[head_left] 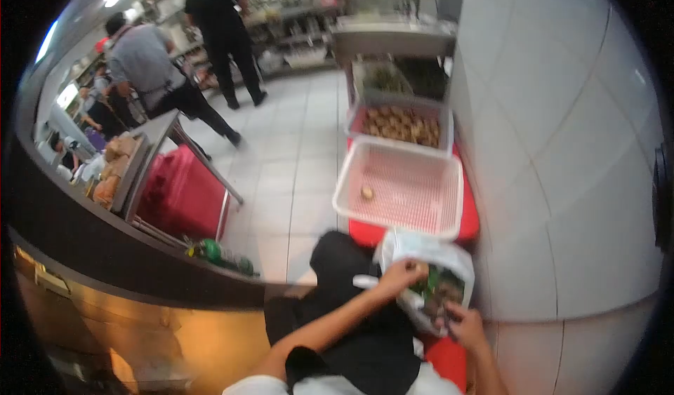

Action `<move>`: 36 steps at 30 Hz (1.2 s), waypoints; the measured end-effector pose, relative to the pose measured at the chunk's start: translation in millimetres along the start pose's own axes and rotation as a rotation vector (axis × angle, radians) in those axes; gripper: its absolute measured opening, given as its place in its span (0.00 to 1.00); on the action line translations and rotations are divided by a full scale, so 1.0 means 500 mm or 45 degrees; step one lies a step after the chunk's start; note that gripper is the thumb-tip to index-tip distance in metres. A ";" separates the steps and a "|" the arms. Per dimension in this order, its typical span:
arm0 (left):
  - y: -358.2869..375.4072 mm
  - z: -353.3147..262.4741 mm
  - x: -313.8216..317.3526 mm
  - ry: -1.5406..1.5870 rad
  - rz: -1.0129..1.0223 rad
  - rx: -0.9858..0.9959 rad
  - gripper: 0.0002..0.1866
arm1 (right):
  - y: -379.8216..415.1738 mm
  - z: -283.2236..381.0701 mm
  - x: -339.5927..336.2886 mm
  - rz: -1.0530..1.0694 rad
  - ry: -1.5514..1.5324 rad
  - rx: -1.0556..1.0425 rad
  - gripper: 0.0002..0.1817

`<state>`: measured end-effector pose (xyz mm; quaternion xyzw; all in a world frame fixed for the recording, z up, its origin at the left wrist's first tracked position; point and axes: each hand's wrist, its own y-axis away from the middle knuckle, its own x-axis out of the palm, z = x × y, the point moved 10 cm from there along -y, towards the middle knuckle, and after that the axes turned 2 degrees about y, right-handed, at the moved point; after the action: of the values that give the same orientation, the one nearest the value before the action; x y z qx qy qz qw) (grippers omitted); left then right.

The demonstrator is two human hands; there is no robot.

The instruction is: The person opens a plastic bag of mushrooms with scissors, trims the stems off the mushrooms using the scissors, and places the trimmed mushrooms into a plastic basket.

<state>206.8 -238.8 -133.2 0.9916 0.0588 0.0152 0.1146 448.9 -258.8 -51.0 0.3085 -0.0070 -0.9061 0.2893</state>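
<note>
An open white plastic bag (453, 250) in front of me holds dark green leafy scraps (444, 280) and brownish bits. My left hand (401, 277) is over the bag's left side, its fingers closed around something small and pale that I cannot make out. Lower down, at the bag's near right side, my right hand (466, 326) has its fingers drawn together; whatever is in them is too blurred to name. Just beyond the bag is a white slotted basket (421, 216) with one small, roundish, tan piece (367, 193) on its floor.
Behind the basket, a clear bin (449, 135) contains many brown roundish pieces (400, 125). Both containers rest on a red surface (468, 205). A tiled wall (540, 149) closes the right side. At left stands a metal table (151, 149) above a red bin (184, 191); several people are farther back.
</note>
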 end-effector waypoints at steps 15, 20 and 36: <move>0.071 -0.175 0.010 -0.045 0.129 0.176 0.22 | 0.009 0.071 0.050 0.557 -0.937 0.438 0.22; 0.092 -0.229 0.016 -0.391 0.144 0.301 0.25 | 0.006 0.069 0.072 0.632 -1.039 0.465 0.29; 0.078 -0.223 0.030 -0.674 0.197 0.499 0.27 | 0.006 0.009 0.111 0.590 -1.298 0.614 0.24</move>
<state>221.4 -249.5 -15.3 0.9658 -0.0467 -0.2458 -0.0685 412.6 -291.3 -77.7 -0.1167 -0.4165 -0.8260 0.3614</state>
